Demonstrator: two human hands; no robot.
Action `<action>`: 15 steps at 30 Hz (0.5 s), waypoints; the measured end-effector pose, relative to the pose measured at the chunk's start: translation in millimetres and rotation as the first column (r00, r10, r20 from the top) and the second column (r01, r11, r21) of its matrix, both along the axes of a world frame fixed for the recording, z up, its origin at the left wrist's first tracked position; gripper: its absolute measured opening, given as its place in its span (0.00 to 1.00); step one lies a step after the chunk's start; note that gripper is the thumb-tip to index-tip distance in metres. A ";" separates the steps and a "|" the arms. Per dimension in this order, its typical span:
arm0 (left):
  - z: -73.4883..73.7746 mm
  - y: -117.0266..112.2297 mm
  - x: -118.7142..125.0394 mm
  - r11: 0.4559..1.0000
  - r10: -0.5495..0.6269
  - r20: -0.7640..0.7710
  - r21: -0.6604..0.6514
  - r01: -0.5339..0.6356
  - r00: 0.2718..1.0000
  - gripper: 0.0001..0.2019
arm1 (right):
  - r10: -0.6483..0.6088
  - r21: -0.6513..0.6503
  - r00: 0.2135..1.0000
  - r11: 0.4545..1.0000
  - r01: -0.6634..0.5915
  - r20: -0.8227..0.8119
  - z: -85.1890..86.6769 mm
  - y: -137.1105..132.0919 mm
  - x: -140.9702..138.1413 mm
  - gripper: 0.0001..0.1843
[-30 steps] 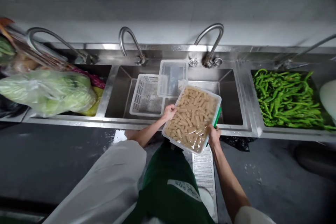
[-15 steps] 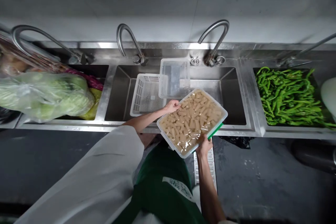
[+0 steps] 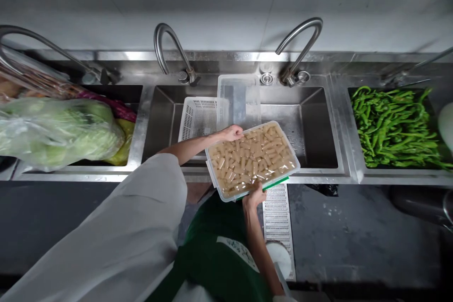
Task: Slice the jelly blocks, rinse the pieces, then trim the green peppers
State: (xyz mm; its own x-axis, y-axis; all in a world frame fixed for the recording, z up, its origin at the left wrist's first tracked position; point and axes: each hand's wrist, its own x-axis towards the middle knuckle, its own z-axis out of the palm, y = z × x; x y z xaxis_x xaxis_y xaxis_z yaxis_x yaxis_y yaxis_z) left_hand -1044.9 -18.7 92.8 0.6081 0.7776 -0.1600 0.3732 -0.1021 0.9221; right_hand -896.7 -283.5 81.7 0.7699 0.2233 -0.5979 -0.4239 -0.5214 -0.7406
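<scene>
Holds a clear tub (image 3: 288, 146) full of glossy tan pieces (image 3: 252, 158) at centre frame, overhanging the front edge of the sink (image 3: 320, 127) — with a white basket (image 3: 184, 118) beyond, overlapped by a clear lid or tray (image 3: 239, 101). Pinches the tub's far rim in the folded fingers of the left hand (image 3: 231, 133); grasps the near rim in the right hand (image 3: 254, 195), with fingertips partly hidden. Leaves room over the sink, right of the tub.

Grey wall (image 3: 212, 4), 3 steel sinks (image 3: 318, 127), dark floor (image 3: 339, 250)
</scene>
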 end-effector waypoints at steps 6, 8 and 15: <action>-5.3 25.7 -14.4 0.991 -0.121 0.016 0.065 0.120 0.993 0.23 | -0.002 -0.040 1.000 0.999 0.002 0.011 2.7 11.4 -34.2 0.17; -8.1 33.8 -17.6 0.983 -0.157 0.008 0.094 0.155 0.988 0.23 | -0.013 -0.039 1.000 0.999 0.013 0.010 5.8 15.5 -43.0 0.16; -3.6 55.7 -21.6 0.966 -0.205 -0.048 0.148 0.210 0.978 0.21 | 0.013 -0.009 0.994 1.000 -0.014 -0.107 9.9 23.7 -62.3 0.18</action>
State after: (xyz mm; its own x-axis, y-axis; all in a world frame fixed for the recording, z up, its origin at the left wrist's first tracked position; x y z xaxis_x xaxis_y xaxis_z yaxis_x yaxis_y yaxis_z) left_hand -1066.5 37.0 89.2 0.7553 0.6514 -0.0721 0.3579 -0.3178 0.8781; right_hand -959.1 -259.9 91.7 0.6984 0.2273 -0.6787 -0.4931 -0.5345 -0.6864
